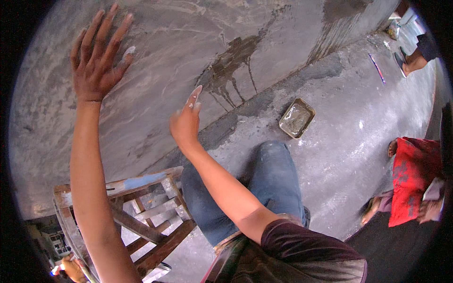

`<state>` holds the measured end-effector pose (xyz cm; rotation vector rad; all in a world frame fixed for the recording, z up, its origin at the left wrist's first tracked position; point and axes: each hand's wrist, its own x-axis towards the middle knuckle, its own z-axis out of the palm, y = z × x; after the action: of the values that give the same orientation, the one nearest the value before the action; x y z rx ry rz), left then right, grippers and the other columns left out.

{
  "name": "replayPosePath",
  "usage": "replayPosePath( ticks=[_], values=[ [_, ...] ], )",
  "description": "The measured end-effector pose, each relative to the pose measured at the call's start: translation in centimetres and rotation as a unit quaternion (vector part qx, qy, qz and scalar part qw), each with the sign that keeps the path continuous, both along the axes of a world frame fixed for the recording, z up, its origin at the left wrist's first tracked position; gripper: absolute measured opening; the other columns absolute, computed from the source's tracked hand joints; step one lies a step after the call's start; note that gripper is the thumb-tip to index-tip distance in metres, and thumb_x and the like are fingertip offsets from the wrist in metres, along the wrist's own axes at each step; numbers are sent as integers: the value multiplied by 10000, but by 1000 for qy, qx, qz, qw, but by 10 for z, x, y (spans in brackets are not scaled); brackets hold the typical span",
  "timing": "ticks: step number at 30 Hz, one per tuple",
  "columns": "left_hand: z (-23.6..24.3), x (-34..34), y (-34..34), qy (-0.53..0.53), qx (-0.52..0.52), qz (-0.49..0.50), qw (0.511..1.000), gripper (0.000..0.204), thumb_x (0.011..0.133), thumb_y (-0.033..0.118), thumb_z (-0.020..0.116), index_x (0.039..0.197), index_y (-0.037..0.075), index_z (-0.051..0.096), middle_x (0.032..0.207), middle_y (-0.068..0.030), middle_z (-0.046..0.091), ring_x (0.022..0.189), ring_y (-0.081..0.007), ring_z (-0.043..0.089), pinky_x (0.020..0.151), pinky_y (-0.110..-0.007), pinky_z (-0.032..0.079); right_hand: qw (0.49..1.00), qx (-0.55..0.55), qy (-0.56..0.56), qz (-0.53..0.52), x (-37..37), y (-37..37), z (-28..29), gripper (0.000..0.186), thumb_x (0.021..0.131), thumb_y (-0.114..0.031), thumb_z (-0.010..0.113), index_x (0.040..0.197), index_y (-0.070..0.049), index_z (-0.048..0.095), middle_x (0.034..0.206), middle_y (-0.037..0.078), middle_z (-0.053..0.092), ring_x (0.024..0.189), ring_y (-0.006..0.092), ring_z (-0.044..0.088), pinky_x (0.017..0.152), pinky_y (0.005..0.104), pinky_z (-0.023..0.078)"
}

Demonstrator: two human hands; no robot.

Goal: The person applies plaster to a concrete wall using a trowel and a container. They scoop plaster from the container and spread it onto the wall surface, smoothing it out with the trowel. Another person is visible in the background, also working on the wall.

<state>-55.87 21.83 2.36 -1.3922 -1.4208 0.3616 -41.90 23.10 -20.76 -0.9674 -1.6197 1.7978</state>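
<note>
Left of one rectangular grimy-brown tray (pixel 289 131), we see our left hand (pixel 96 70) splayed; right hand (pixel 186 122) extends one finger, others curled, partly hidden.

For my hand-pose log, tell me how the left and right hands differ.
The left hand is spread wide; the right hand looks mostly curled, one finger extended. The left hand appears higher in the picture, the right hand lower. Both are bare and show whitish smears.
</note>
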Motion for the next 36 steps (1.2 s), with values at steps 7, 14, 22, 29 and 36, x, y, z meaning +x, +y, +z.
replayPosePath(
  ticks=[7, 14, 22, 29, 36],
  values=[
    [0, 0, -3, -18, -1, 32, 999, 625, 964, 597, 593, 1558, 512, 422, 1676, 158, 357, 1544, -85, 303, 1298, -343, 202, 991, 133, 19, 27, 68, -6, -58, 848, 907, 15, 588, 1640, 42, 162, 1513, 395, 427, 1365, 575, 441, 1169, 533, 373],
    [0, 6, 3, -15, 6, -4, 1000, 639, 969, 541, 616, 1576, 435, 445, 1678, 124, 370, 1535, -132, 340, 1259, -372, 261, 995, 13, 0, -95, 40, 85, -64, 733, 910, -43, 603, 1577, 84, 327, 1385, 374, 574, 1311, 482, 568, 1116, 469, 438],
    [2, 5, 1, -5, -5, 25, 1000, 616, 1000, 579, 562, 1585, 441, 427, 1677, 122, 371, 1540, -132, 331, 1264, -368, 249, 998, -16, 68, 7, 49, 37, 4, 684, 922, -86, 600, 1558, 56, 391, 1376, 346, 599, 1320, 492, 563, 1109, 474, 446],
    [0, 0, -3, 0, 0, 40, 999, 557, 1008, 635, 489, 1549, 510, 439, 1669, 157, 368, 1537, -86, 317, 1294, -334, 208, 997, 51, 43, -26, 96, 59, -24, 679, 926, -25, 586, 1573, 25, 384, 1376, 353, 597, 1308, 463, 589, 1089, 470, 463],
    [-1, -1, -2, 4, 1, 29, 1000, 560, 1022, 647, 466, 1560, 501, 423, 1670, 154, 364, 1536, -100, 319, 1299, -338, 203, 996, 77, -16, -31, 32, 60, -31, 884, 927, 4, 603, 1655, 31, 101, 1288, 360, 589, 1167, 454, 627, 1019, 486, 489]
  ],
)
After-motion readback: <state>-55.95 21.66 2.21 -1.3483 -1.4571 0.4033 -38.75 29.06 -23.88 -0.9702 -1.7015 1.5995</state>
